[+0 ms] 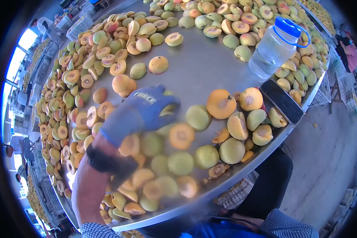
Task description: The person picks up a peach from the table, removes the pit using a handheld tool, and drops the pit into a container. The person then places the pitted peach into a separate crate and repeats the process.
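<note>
My left hand [144, 109], in a blue glove with a dark band at the wrist, reaches over the metal table [194, 63]. Its fingers curl round a yellow-green fruit [169, 108], partly hidden and blurred. Below and right of the glove lie whole green fruits [180, 163] and cut orange halves [181, 136], some smeared by motion. A large orange half [221, 104] rests farther right. At the bottom, my right forearm shows beside a checkered sleeve [289, 225]; the right hand is too dark and blurred to make out.
Piles of halved fruit [69, 99] cover the table's left and far sides. A water bottle [271, 49] with a blue cap stands at the right, beside a black phone [281, 101] near the metal edge. Crates and other people [350, 51] are in the background.
</note>
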`<action>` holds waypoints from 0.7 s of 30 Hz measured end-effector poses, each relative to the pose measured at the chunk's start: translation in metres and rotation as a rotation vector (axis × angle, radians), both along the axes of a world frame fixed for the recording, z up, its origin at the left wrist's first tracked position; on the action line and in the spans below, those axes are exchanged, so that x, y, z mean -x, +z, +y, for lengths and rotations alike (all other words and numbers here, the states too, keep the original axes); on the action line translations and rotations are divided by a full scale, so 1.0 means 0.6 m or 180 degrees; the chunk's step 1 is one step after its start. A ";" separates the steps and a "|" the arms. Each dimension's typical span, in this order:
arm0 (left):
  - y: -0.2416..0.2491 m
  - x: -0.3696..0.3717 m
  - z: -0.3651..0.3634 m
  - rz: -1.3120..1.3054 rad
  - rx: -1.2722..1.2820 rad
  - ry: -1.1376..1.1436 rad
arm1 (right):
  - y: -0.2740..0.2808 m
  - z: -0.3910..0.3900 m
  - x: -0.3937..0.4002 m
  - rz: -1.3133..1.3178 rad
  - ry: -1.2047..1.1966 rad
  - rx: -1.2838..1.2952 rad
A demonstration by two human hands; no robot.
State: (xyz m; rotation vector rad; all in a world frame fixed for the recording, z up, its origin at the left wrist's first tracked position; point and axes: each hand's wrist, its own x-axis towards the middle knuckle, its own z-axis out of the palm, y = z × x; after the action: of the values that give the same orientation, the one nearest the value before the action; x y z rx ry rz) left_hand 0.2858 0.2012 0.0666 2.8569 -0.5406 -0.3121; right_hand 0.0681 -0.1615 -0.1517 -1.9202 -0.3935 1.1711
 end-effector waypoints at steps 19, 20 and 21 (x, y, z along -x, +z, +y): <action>0.022 0.137 -0.120 -0.0630 0.4085 0.1685 | 0.005 0.056 0.058 -0.0996 -0.0562 -0.0583; 0.038 0.170 -0.115 -0.0415 0.4476 0.1623 | 0.112 0.049 0.020 -0.0067 -0.0348 -0.0026; 0.054 0.208 -0.111 -0.0202 0.4865 0.1559 | 0.075 0.022 0.027 -0.0078 -0.0251 -0.0063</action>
State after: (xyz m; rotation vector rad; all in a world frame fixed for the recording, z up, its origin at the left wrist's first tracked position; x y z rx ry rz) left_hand 0.1613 0.1344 0.0991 1.4019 0.0211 0.2254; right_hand 0.0517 -0.1482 -0.1066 -1.9170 -0.3381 1.0897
